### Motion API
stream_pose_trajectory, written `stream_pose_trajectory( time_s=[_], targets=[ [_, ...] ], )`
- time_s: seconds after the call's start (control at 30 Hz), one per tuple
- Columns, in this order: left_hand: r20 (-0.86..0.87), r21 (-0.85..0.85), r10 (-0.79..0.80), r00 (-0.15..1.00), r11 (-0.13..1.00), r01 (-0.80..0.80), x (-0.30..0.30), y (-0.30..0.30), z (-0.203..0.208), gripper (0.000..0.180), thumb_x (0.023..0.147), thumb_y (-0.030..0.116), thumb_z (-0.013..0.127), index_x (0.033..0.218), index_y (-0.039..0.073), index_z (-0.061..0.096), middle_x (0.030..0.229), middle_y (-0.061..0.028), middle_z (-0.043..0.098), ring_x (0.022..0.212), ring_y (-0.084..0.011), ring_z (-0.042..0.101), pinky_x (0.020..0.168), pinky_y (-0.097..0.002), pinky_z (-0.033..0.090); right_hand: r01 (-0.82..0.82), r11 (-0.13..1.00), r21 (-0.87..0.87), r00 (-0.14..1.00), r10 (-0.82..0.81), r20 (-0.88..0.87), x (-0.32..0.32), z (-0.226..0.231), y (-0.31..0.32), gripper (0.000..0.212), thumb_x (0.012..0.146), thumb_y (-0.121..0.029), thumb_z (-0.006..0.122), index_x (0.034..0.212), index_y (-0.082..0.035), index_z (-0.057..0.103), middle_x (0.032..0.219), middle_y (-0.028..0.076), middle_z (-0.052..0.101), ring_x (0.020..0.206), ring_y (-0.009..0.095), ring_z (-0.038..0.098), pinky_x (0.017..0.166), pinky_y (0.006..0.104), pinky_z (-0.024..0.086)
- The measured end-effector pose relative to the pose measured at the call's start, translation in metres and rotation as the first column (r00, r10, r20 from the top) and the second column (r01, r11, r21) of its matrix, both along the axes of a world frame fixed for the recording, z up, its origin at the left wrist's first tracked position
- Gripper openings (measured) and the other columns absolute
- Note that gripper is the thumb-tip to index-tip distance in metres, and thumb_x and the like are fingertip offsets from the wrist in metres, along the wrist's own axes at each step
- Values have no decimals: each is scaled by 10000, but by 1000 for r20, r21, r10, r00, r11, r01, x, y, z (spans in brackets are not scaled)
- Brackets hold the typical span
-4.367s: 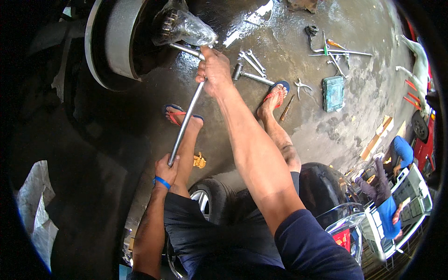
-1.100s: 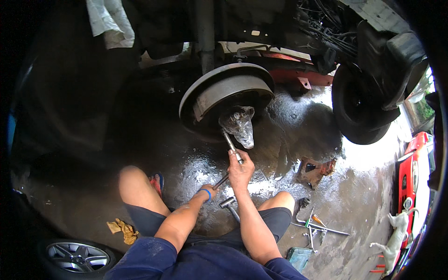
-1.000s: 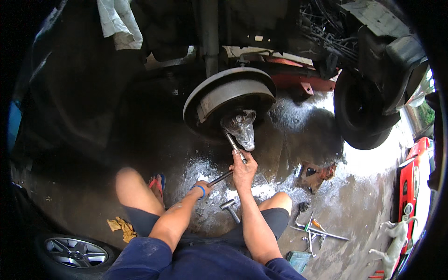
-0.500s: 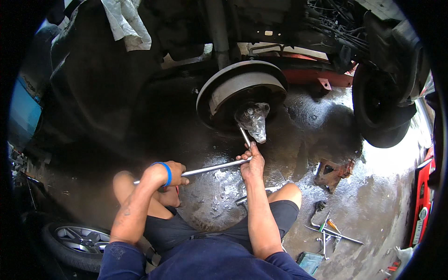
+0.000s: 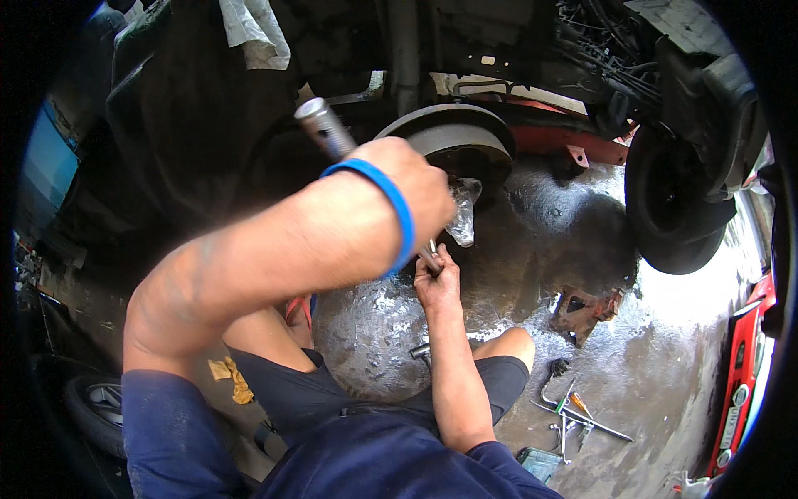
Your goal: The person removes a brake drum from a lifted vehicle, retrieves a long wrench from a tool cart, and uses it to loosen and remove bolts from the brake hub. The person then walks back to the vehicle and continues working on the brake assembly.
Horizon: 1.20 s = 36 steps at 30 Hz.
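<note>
My left hand (image 5: 411, 187), with a blue band at the wrist, is raised in front of the brake drum (image 5: 465, 140). It is closed around a long steel breaker bar (image 5: 320, 125), whose thick round end points up and to the left. Lower down, my right hand (image 5: 438, 283) is closed around the bar's other end, close below the hub. Clear plastic (image 5: 465, 218) wraps the part sticking out of the drum's centre. My left hand and forearm hide part of the drum and the middle of the bar. Where the bar meets the hub is hidden.
On the wet floor at right lie a rusty metal bracket (image 5: 585, 314), several hand tools (image 5: 573, 414) and a teal case (image 5: 540, 464). Another steel tool (image 5: 420, 351) lies between my legs. A tyre (image 5: 677, 195) stands far right; a wheel (image 5: 98, 407) lies lower left. The car body hangs overhead.
My left hand has swung up and to the right, tilting the bar from nearly level to steeply raised. My right hand has stayed near the hub, still gripping the bar's end.
</note>
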<state>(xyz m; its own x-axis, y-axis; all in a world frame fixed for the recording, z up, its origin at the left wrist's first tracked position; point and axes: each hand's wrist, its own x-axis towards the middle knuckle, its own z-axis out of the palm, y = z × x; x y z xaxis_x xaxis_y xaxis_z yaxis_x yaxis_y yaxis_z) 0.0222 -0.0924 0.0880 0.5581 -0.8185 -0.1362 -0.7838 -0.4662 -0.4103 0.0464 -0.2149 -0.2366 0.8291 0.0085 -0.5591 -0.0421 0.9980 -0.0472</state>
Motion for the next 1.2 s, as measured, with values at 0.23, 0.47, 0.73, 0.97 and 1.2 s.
stream_pose_trajectory(
  time_s=[0.23, 0.47, 0.73, 0.97, 1.2],
  targets=[
    [-384, 53, 434, 815, 891, -450, 0, 97, -107, 247, 733, 183, 742, 979, 166, 742, 803, -137, 712, 787, -334, 700, 724, -430, 570, -88, 963, -255, 995, 98, 27, -9, 5, -1, 317, 1004, -314, 591, 1027, 2, 590, 595, -52, 387, 532, 82, 402, 695, 367, 480],
    [-610, -197, 460, 645, 700, -686, -2, 170, -281, 289, 773, 218, 699, 1048, 133, 727, 884, -169, 712, 825, -367, 687, 771, -440, 557, 46, 795, -605, 985, 65, 161, -14, -2, 14, 264, 1002, -261, 590, 1007, 4, 584, 619, -21, 408, 520, 100, 451, 533, 353, 523],
    [-828, -102, 405, 388, 571, -814, -18, 62, -499, 472, 907, 466, 600, 1136, 64, 694, 1115, -231, 683, 1084, -407, 628, 959, -459, 484, 197, -121, -973, 980, 1, 198, -22, -17, 26, 320, 931, -193, 689, 1126, 52, 623, 688, 23, 581, 487, 76, 528, 443, 254, 459],
    [-847, -150, 317, 426, 628, -764, -29, 67, -424, 568, 912, 566, 574, 1017, 23, 701, 979, -251, 693, 965, -423, 654, 861, -480, 501, 145, 318, -937, 981, 77, 178, -43, 1, -15, 278, 937, -156, 680, 1098, 63, 624, 735, 48, 600, 507, 80, 538, 458, 260, 500],
    [-735, -50, 315, 600, 858, -512, -25, 70, -287, 492, 890, 547, 612, 963, 67, 689, 855, -254, 689, 876, -441, 667, 779, -518, 530, 83, 793, -604, 977, -184, -107, -77, -30, -53, 245, 966, -230, 630, 1041, -1, 583, 644, -9, 427, 531, 120, 452, 523, 374, 506]
  ],
)
